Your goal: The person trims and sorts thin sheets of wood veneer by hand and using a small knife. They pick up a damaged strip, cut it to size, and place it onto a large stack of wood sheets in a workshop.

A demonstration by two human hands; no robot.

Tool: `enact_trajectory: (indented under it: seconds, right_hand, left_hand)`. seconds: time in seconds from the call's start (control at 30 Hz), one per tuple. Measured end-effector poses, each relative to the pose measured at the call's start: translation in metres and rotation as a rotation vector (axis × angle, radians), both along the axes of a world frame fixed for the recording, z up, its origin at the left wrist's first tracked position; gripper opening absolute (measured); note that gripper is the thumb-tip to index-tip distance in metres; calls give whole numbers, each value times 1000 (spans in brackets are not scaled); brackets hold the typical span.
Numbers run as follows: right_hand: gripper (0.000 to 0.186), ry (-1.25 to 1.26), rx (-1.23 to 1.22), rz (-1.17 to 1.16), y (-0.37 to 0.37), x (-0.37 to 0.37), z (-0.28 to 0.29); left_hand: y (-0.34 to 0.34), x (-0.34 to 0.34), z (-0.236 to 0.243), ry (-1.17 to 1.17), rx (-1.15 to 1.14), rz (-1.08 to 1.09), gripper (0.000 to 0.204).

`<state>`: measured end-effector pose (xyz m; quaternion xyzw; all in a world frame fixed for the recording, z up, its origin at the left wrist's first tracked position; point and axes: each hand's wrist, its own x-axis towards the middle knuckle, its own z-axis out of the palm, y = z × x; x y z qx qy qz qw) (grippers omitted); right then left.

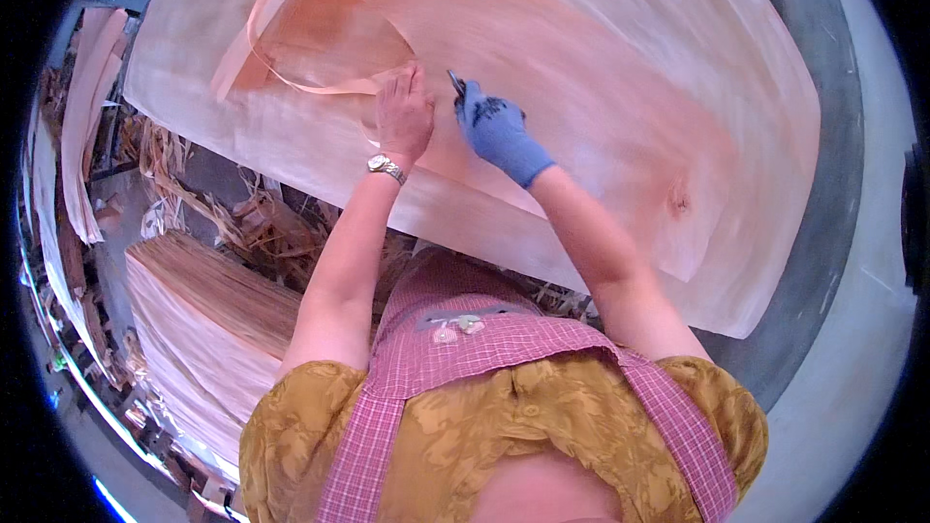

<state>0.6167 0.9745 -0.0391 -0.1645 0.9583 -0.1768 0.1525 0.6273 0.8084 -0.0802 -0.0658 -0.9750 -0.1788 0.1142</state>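
Note:
My left hand (405, 116), bare and with a wristwatch (385, 169) on the wrist, is closed on one end of a thin strip of wood veneer (320, 89). The strip curls away to the left in a wide loop over the stacked veneer sheets (591, 136). Close by on the right, my right hand (494, 128) wears a blue glove with dark patches. Its fingers are wrapped round a slim dark tool (455, 80) that looks like a utility knife, its tip pointing up and left. A small gap separates the two hands, both above the top sheet.
A knot (679, 199) marks the sheet's right part. Left of my left arm stands a stack of veneer (199, 324), with torn scraps (271, 223) on the floor behind it. More long strips (89, 126) lie at the far left. A dark table edge (841, 136) curves along the right.

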Motion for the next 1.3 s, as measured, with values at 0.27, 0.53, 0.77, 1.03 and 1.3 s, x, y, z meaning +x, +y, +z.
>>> enact_trajectory:
  seconds: [0.27, 0.53, 0.77, 1.03, 1.3]
  right_hand:
    - [29, -94, 238, -159, -63, -33, -10]
    - [27, -76, 219, -108, -46, 14, -28]
    - [30, -140, 442, -33, -33, 85, -18]
    - [26, -32, 350, 68, 34, 116, -15]
    - [24, -128, 227, 286, 160, 150, 5]
  left_hand:
    - [-6, -25, 3, 24, -19, 4, 50]
    - [-1, -26, -14, 99, -115, 29, 46]
    - [11, -22, -10, -2, -126, 134, 56]
    - [77, -2, 1, 17, -159, 265, 59]
    - [91, 12, -21, 98, -181, 246, 52]
